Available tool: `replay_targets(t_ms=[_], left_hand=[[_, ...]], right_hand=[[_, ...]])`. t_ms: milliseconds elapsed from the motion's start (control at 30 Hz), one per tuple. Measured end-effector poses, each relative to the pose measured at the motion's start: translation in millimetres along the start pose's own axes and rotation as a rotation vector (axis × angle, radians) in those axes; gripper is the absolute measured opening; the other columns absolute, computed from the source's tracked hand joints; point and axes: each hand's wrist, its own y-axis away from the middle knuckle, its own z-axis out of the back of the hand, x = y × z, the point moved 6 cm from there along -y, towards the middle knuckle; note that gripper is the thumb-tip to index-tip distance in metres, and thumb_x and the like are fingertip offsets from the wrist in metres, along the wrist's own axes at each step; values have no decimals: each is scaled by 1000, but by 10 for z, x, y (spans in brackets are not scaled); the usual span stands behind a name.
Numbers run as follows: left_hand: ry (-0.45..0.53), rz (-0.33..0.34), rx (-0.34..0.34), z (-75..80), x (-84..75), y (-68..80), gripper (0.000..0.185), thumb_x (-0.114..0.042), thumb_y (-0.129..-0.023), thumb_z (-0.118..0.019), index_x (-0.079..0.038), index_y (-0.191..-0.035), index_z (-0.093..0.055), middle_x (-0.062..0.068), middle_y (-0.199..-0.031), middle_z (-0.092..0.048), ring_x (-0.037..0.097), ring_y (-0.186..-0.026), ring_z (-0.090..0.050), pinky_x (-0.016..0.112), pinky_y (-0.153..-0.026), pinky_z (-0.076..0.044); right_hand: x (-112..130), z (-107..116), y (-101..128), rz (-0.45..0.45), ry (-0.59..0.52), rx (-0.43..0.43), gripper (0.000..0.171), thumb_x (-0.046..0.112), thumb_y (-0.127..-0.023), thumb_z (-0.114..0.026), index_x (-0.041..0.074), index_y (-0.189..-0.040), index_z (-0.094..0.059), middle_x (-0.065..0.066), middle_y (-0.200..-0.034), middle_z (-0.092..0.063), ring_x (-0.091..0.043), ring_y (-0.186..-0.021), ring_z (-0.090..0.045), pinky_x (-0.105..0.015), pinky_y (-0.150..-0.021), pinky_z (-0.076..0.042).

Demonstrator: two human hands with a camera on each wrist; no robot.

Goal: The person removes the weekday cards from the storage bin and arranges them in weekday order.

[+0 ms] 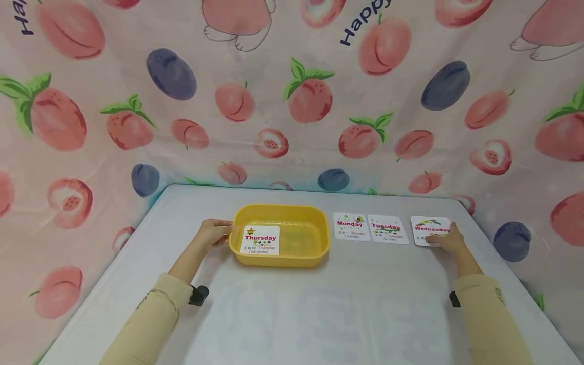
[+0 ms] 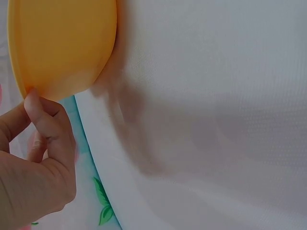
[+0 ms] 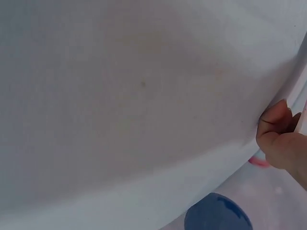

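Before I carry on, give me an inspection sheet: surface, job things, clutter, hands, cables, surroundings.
Surface: plain white tabletop.
Job things: yellow, rounded rectangular tray holding a white printed Thursday card; to its right, a white printed Monday card, Tuesday card and Wednesday card.
Clutter: nothing seen.
Hands: left hand pinches the tray's left rim; right hand holds the Wednesday card.
Cables: nothing seen.
Surroundings: pale pink, fruit-print backdrop behind and at both sides.

At right in the head view, the right hand (image 1: 450,240) partly hides the Wednesday card (image 1: 428,228); the left wrist view's upper edge crops the yellow tray (image 2: 64,45).
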Motion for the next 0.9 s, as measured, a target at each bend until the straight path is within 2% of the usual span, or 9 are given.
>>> replay_targets(t_ms=[233, 300, 567, 767, 900], left_hand=[[-23, 13, -8, 7, -74, 14, 37, -17, -94, -57, 1, -127, -53, 8, -100, -58, 7, -62, -51, 18, -61, -50], [-15, 23, -10, 1, -80, 17, 34, -16, -94, -57, 0, -124, -55, 7, -96, -59, 7, -61, -52, 17, -60, -50], [-3, 14, 20, -14, -47, 51, 36, -16, -93, -59, 3, -124, -55, 9, -96, -59, 7, -63, -53, 16, -59, -50], [-10, 21, 10, -5, -25, 48, 36, -16, -94, -58, 2, -124, -55, 8, -94, -59, 7, -61, -52, 16, -60, -50], [-22, 24, 0, -7, 11, 13, 38, -16, -94, -57, 1, -127, -53, 7, -94, -58, 6, -60, -52, 17, -61, -50]], right_hand=[[-47, -31, -140, 6, 90, 37, 104, 20, -85, -62, -10, -140, 21, -47, -140, 9, -60, -131, -1, -64, -111, -6], [-45, -49, -148, -9, 120, 38, 103, 19, -85, -61, -9, -140, 21, -50, -137, 6, -62, -128, -4, -66, -110, -8], [37, -106, -72, -49, 215, -13, 90, 20, -85, -58, -18, -140, 2, -49, -129, -10, -62, -121, -13, -66, -103, -19], [75, -129, -15, -86, 242, -30, 77, 23, -88, -59, -17, -137, -15, -46, -125, -16, -59, -118, -15, -69, -99, -21], [97, -151, 20, -91, 269, -21, 77, 25, -89, -57, -17, -137, -14, -46, -127, -15, -60, -119, -14, -72, -97, -20]])
